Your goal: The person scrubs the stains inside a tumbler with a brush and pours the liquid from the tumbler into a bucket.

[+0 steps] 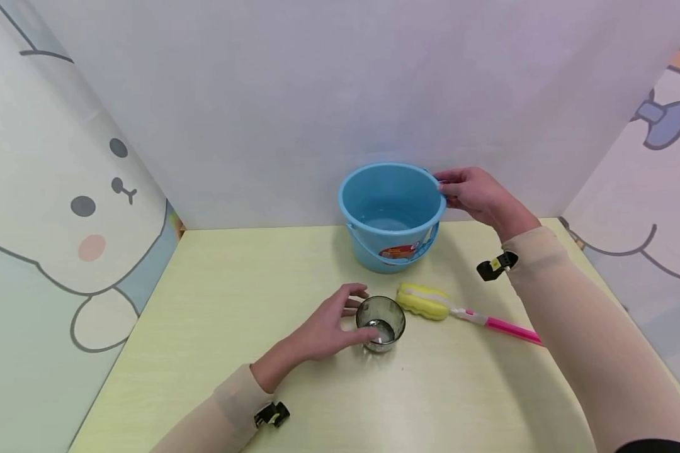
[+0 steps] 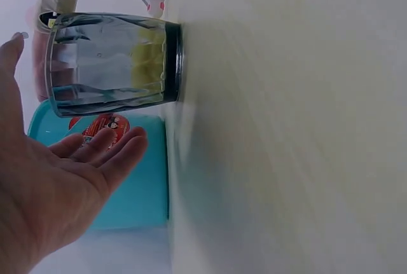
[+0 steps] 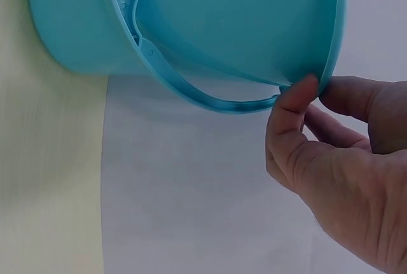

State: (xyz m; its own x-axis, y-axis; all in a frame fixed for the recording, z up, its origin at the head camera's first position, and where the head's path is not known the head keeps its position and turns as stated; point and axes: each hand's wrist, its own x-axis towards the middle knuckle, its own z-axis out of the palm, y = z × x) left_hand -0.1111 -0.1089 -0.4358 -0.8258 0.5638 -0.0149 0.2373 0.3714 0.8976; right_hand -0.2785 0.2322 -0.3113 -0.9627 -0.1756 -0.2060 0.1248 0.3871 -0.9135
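Note:
A light blue plastic bucket (image 1: 385, 236) stands at the back of the table against the wall, its handle hanging down the front. My right hand (image 1: 478, 192) pinches the right side of its rim between thumb and fingers, clearly seen in the right wrist view beside the bucket's handle (image 3: 210, 101). In front of the bucket, a smoky drinking glass (image 1: 393, 311) stands upright on the table. Around its left side my left hand (image 1: 334, 324) is spread, thumb in front and fingers behind. The left wrist view shows a gap between the fingers (image 2: 117, 153) and the glass.
A bottle brush with a yellow sponge head (image 1: 425, 302) and pink handle (image 1: 512, 329) lies right of the glass, partly under my right forearm in the head view. A pale wall (image 1: 260, 126) rises behind the table; cartoon-printed panels (image 1: 107, 251) flank it.

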